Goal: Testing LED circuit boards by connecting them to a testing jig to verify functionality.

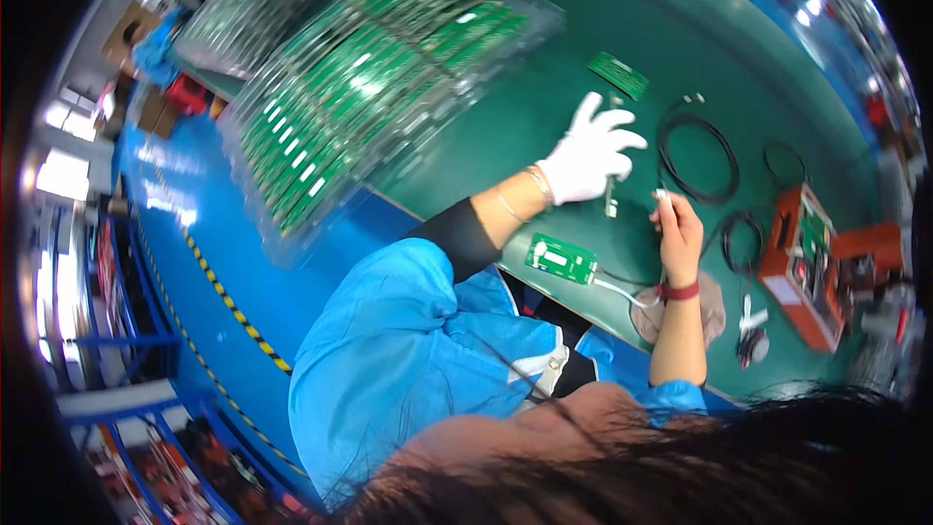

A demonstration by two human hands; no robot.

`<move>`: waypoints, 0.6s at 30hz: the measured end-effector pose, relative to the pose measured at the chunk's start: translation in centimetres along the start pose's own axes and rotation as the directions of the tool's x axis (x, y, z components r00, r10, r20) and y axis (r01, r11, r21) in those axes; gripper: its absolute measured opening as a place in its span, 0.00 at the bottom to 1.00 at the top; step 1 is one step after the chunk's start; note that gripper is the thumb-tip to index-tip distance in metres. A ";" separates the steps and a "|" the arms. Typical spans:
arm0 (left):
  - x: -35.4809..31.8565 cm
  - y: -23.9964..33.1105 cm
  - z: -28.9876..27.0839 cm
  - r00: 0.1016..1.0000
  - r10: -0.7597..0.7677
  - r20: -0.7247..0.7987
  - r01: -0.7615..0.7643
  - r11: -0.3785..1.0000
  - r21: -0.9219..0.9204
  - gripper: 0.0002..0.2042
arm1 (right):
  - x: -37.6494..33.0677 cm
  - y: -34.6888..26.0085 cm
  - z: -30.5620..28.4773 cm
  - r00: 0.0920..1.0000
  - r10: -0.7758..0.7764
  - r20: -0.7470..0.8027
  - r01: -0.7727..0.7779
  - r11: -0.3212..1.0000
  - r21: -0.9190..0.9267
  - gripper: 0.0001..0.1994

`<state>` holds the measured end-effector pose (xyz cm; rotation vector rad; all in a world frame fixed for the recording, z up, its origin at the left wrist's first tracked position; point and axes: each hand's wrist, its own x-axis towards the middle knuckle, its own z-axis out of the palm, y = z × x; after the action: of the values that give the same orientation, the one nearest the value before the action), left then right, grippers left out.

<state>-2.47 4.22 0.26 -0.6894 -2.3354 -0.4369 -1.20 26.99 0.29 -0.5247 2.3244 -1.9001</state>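
My gloved left hand point(593, 154) points up and right, fingers spread, grip released. My bare right hand point(680, 233) points upward, right of centre, grip pinching a small white piece point(663, 195). The green board point(562, 261) lies just below centre on the tabletop point(700, 49), long axis sloping down rightward.

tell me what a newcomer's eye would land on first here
Probably the clear tray packed with rows of green circuit boards, at upper left. Next, the white-gloved left hand, fingers spread, near the middle. An open orange box also stands out at far right.
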 end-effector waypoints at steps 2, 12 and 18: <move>0.1 0.6 -0.2 1.000 -0.004 0.011 0.004 1.000 0.000 0.06 | -0.1 0.1 -0.1 0.996 0.012 0.091 -0.010 1.000 -0.026 0.10; 0.1 1.9 0.8 0.998 0.040 -0.053 -0.045 0.993 -0.112 0.05 | 0.1 1.5 0.6 0.948 0.090 0.305 -0.128 0.986 0.106 0.11; 0.0 2.3 0.5 0.997 0.061 -0.047 -0.067 0.986 -0.154 0.05 | 0.3 2.9 -0.1 0.892 0.150 0.426 -0.278 0.925 0.258 0.09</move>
<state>-1.43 6.31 0.16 -0.8184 -2.2501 -0.6030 -2.12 27.49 -2.42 -0.5301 1.7088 -1.8024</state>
